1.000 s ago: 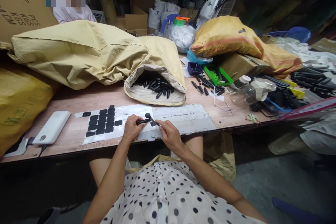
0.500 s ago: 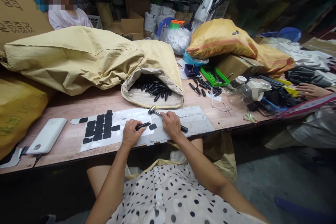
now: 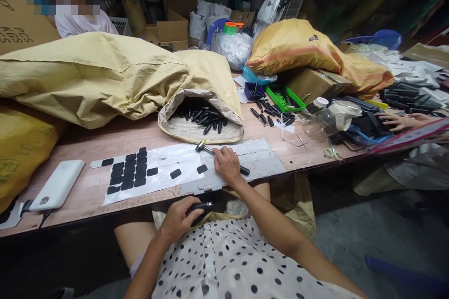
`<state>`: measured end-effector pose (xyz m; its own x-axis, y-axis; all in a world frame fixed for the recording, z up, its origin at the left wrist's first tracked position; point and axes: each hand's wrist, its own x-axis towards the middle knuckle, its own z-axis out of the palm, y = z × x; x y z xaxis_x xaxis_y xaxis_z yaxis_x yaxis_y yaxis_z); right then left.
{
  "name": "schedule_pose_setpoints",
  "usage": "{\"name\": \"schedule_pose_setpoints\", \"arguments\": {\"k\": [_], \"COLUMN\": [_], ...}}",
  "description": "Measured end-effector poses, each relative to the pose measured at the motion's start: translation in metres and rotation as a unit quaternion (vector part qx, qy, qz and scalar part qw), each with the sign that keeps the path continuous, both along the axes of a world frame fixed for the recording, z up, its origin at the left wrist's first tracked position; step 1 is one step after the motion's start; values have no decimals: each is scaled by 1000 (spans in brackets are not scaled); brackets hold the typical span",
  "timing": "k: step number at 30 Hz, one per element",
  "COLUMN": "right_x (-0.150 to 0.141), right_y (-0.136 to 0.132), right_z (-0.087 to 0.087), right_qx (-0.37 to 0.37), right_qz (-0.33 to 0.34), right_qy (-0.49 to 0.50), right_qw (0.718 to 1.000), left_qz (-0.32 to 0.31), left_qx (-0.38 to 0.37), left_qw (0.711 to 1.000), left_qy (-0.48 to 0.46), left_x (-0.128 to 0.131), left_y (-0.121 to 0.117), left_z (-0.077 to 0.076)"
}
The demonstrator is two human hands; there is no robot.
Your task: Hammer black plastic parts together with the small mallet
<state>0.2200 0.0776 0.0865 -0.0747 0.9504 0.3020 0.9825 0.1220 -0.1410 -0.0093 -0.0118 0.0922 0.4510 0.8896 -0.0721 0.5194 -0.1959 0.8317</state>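
My left hand (image 3: pixel 179 218) is below the table edge, above my lap, with its fingers closed round a slim black pen-like piece (image 3: pixel 205 205). My right hand (image 3: pixel 227 164) lies over the handle of a small hammer (image 3: pixel 200 146) on the grey board (image 3: pixel 259 154). The hammer's metal head points left and its black grip shows past my palm. Black rounded-square pads (image 3: pixel 129 171) sit in rows on a white sheet (image 3: pixel 163 154) to the left. Two loose pads (image 3: pixel 176 174) lie between the rows and my right hand.
A tan sack (image 3: pixel 210 67) opens toward me with several black pieces (image 3: pixel 206 119) inside. Right of it are a green tray (image 3: pixel 298 103), a clear jug (image 3: pixel 324 124) and scissors (image 3: pixel 333 153). A white power bank (image 3: pixel 58 184) is at left. A co-worker's hand (image 3: pixel 403 121) is at far right.
My left hand has moved from the sheet down over my lap with the black piece. A pad now shows where that hand was. My right hand stays on the hammer.
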Motion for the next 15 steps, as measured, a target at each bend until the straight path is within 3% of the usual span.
{"name": "schedule_pose_setpoints", "arguments": {"k": [5, 8, 11, 15], "right_x": [-1, -1, -1, -2], "right_y": [0, -1, -1, -2], "right_z": [2, 3, 3, 3], "right_qx": [-1, 1, 1, -7], "right_qz": [0, -1, 1, 0], "right_qy": [-1, -1, -3, -9], "right_qw": [1000, 1000, 1000, 1000], "left_qz": [67, 75, 16, -154], "left_qx": [-97, -125, -124, -143], "left_qw": [979, 958, 962, 969], "left_qy": [166, 246, 244, 129], "left_x": [1, -1, -1, 13], "left_y": [-11, -6, -3, 16], "left_z": [-48, -60, -40, 19]}}
